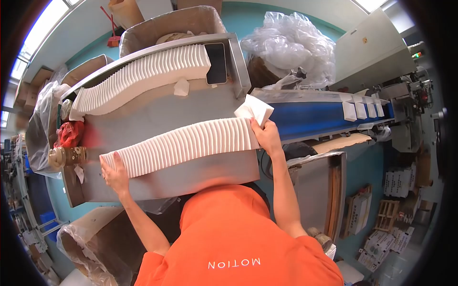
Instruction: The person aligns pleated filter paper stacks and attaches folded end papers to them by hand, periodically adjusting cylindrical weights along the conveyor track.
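A long row of white folded napkins stands on edge across the steel table, one end by each of my hands. My left hand is cupped round its left end, with the thumb on the far side and fingers on the near side. At the right end my right hand grips the row, thumb on its edge. Just beyond those fingers, a few napkins sit tilted at the table's corner by the conveyor. A second row of napkins curves along the back of the table, apart from my hands.
The steel table has a raised back rim, with a dark phone-like slab against it. To the right runs a blue conveyor belt carrying several white stacks. A red plastic bag and tape roll lie left.
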`<state>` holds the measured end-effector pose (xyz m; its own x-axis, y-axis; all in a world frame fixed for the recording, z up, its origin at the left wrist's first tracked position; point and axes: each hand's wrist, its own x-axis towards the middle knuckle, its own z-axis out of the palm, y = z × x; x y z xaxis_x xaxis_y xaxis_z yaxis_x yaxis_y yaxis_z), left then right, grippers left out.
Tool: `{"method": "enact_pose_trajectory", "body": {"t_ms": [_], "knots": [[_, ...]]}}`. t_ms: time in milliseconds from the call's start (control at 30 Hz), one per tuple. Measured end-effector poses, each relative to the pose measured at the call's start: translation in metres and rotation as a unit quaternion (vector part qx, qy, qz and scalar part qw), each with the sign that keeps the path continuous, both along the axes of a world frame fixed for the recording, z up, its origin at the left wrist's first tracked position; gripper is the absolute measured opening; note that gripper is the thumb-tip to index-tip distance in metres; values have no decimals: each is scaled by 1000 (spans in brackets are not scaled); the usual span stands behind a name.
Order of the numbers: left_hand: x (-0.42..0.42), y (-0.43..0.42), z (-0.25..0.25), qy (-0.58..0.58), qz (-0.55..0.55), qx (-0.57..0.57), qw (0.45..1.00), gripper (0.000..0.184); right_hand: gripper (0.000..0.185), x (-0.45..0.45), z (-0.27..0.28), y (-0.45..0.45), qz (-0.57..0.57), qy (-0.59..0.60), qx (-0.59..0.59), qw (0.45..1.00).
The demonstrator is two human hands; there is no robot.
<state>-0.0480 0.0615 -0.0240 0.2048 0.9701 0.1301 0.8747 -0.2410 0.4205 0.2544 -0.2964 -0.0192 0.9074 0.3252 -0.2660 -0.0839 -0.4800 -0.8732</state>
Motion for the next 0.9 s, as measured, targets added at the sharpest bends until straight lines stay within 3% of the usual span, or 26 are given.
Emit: {"method": "enact_pose_trajectory", "body": {"t_ms": [67, 167, 200, 333, 433, 467, 567, 700, 800, 900], "knots": [[0, 2, -3, -2, -2, 4, 1000, 81, 36, 0, -27, -3, -7, 88, 88, 992], [1, -1, 1, -19, -4, 7, 1000, 81, 33, -23, -23, 4, 7, -2, 61, 998], [0, 0, -1, -18, 0, 10, 1000, 81, 35, -29, -23, 10, 12, -102, 58, 993], [-1, 7, -6, -10, 7, 15, 1000, 81, 39, -46, 4, 15, 15, -119, 7, 993], [0, 7, -3, -12, 4, 19, 1000, 81, 35, -46, -10, 16, -43, -219, -23, 975], [0, 6, -3, -14, 3, 20, 1000, 81, 28, -48, -13, 18, -75, -235, 26, 969], [-1, 7, -4, -11, 4, 15, 1000, 81, 27, -45, -11, 12, -69, -197, -14, 978], [0, 7, -3, -12, 4, 19, 1000, 80, 20, -41, 2, 12, -36, -217, -228, 949], [0, 6, -4, -12, 4, 19, 1000, 80, 25, -34, 12, 14, -3, -232, -265, 936], [0, 7, -4, -14, 3, 22, 1000, 80, 29, -16, 13, 16, 15, -194, -152, 969]]}}
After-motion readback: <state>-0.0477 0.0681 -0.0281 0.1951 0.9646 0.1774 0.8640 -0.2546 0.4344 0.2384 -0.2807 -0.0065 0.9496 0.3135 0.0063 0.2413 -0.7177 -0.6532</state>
